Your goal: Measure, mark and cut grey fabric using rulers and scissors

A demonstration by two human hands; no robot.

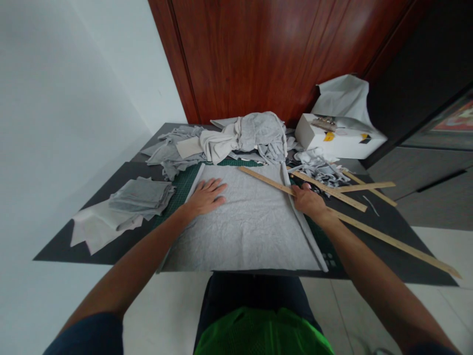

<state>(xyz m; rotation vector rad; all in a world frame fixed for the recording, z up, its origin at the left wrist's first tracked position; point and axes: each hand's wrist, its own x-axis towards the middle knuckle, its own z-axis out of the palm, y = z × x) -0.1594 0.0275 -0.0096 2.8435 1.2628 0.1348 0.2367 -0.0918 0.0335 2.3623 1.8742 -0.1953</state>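
Observation:
A grey piece of fabric (244, 222) lies spread over a green cutting mat (189, 178), its left and right edges folded or rolled. My left hand (207, 196) rests flat on the fabric's upper left part, fingers apart and holding nothing. At the fabric's right edge, my right hand (309, 201) is closed around a long wooden ruler (391, 240). The ruler's far end slants over the upper right of the fabric, and its near end reaches toward the table's right corner. Some fingers of my right hand are hidden. Dark-handled scissors (314, 187) lie partly covered just beyond it.
Other wooden rulers (332, 191) cross on the dark table (388, 222) at right, beside fabric scraps (321, 167). Heaped grey cloth (258, 130) fills the back. Folded grey pieces (142, 195) and a pale sheet (99, 224) lie left. A white box (338, 138) stands back right.

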